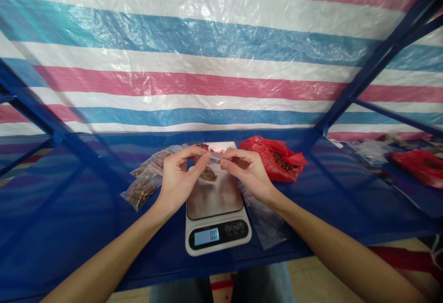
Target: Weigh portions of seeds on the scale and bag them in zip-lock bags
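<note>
Between my hands, over a kitchen scale (215, 201), hangs a small clear zip bag (208, 173) with brown bits at its bottom. My left hand (182, 171) pinches the bag's top edge on one side. On the other side, my right hand (246, 168) pinches the same edge with thumb and fingers. The scale has a metal plate and a lit display reading 0.0. Filled zip bags (141, 187) of brown, nut-like pieces lie by my left hand. Just past my right hand, a red plastic bag (273, 157) stands open with brown pieces inside.
Flat clear bags (265, 217) lie right of the scale on the blue table (104, 229). Blue metal frame bars (367, 70) rise at both sides, before a striped plastic sheet (207, 81). Another red bag (420, 164) sits farther right, beyond the frame.
</note>
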Demonstrator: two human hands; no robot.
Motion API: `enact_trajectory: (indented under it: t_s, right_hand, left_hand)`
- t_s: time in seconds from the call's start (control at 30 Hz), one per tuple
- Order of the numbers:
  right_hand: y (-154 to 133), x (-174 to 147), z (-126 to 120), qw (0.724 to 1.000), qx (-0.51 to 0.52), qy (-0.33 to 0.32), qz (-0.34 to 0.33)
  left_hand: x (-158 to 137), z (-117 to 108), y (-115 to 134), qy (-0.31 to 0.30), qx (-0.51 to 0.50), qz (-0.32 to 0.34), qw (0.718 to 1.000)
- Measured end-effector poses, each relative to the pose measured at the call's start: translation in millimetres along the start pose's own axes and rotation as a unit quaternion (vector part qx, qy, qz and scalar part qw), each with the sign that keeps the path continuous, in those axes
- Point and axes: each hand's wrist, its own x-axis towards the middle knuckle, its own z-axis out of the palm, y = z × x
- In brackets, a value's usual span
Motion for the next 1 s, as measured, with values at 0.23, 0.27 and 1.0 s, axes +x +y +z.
enact_trajectory:
  t_s: [0.23,0.27,1.0]
  right_hand:
    - [-0.9,-4.8,7.2,1.0,0.008,-0.008,0.001]
    - [-1.7,-4.4,6.4,1.0,0.005,-0.01,-0.002]
    - [-2.6,-0.3,0.0,1.0,0.014,-0.011,0.0]
  left_hand:
    - [-6.7,5.6,2.4,-0.044,0.053,0.035,0.997]
    - [-6.3,5.4,2.9,-0.044,0.059,0.036,0.997]
    - [-4.2,2.2,-0.8,-0.023,0.032,-0.007,0.999]
